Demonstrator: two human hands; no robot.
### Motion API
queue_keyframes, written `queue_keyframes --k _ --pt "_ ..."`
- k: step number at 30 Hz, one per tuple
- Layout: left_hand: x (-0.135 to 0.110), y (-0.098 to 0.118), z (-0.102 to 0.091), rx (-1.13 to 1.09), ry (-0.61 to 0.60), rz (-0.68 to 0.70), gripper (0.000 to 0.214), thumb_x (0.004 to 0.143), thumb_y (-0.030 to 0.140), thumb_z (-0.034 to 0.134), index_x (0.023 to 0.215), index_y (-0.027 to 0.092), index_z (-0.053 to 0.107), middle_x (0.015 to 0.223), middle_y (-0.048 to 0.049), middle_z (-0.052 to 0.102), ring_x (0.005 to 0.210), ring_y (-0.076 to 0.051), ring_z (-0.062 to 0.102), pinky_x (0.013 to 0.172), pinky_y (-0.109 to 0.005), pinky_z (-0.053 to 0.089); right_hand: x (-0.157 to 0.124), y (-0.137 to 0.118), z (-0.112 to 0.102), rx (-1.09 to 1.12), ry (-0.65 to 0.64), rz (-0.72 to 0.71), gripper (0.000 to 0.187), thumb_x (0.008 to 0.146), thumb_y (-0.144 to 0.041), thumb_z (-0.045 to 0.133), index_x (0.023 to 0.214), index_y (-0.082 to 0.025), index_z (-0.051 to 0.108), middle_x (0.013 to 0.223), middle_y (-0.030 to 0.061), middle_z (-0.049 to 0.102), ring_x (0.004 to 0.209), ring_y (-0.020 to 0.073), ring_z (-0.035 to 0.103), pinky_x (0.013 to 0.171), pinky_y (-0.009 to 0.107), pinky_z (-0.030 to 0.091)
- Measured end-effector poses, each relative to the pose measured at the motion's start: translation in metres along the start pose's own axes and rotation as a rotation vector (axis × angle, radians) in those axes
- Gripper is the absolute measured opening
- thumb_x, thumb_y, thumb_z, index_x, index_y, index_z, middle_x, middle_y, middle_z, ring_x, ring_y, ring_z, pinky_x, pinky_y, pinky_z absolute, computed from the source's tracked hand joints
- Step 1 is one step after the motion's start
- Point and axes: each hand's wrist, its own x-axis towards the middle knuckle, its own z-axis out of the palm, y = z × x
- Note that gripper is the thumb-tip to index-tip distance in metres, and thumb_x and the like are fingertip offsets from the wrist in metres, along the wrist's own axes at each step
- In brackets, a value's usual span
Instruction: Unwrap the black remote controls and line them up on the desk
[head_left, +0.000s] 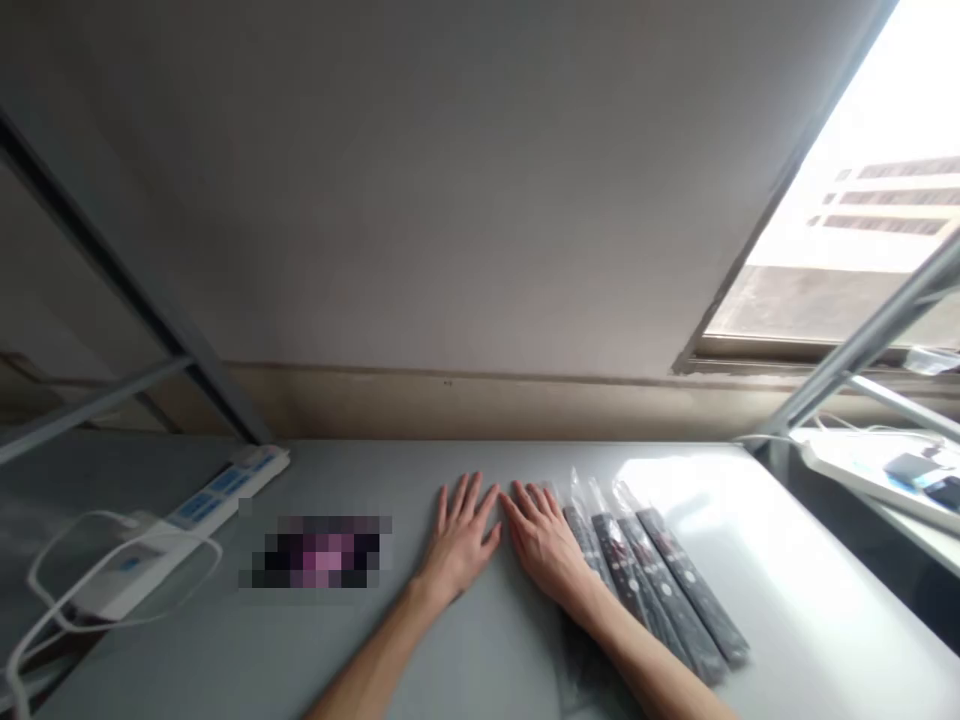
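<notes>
Now my right arm (637, 645) is hiding some of the dark packs (667, 592) beside it. My right hand (546, 545) and left hand (460, 545) are lying palms down on the table (487, 650), holding nothing. I'm thinking soft, flat hands are best for not bumping packs.

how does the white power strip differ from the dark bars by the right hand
The power strip is white with blue panels; the dark bars are blackish with pale spots.
The power strip looks unwrapped; the dark bars are in clear plastic.
The power strip's far end slants rightward; the dark bars' far ends slant leftward.
Both are long and narrow.
</notes>
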Motion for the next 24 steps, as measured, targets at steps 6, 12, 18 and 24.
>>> queue_keyframes --k 6,12,18,24 --pt "0.007 -0.001 -0.014 -0.076 -0.113 -0.010 0.061 0.109 0.043 0.051 0.168 0.032 0.039 0.177 -0.0106 0.030 0.165 -0.034 0.026 0.132 -0.063 0.019 0.008 0.003 -0.007 0.102 -0.041 -0.002 0.050 0.106 -0.018 0.050 0.155 -0.021 0.059 0.158 0.0177 0.058 0.144 0.0342 0.055 0.121 0.057 0.041" --pt "0.011 0.001 -0.029 -0.081 -0.215 -0.028 0.060 0.110 0.044 0.048 0.168 0.028 0.039 0.178 -0.0116 0.026 0.167 -0.033 0.020 0.133 -0.062 0.015 0.011 0.007 -0.057 0.185 0.088 0.069 0.038 0.106 -0.015 0.049 0.138 -0.021 0.069 0.141 0.0135 0.071 0.126 0.0274 0.065 0.110 0.043 0.047" --pt "0.012 0.001 -0.025 -0.071 -0.215 -0.041 0.060 0.110 0.044 0.047 0.168 0.029 0.039 0.178 -0.0106 0.026 0.167 -0.032 0.021 0.134 -0.061 0.015 -0.073 -0.003 -0.084 0.078 0.060 0.263 0.013 0.105 -0.026 0.057 0.106 -0.023 0.070 0.097 0.0056 0.073 0.079 0.0232 0.070 0.070 0.034 0.046" --pt "0.013 -0.003 -0.020 -0.088 -0.196 -0.019 0.061 0.110 0.045 0.046 0.168 0.026 0.040 0.177 -0.0135 0.027 0.166 -0.035 0.021 0.132 -0.064 0.015 -0.120 -0.030 -0.062 -0.084 0.034 0.354 0.019 0.099 -0.027 0.070 0.117 -0.024 0.066 0.102 0.0077 0.071 0.091 0.0275 0.070 0.077 0.037 0.050"
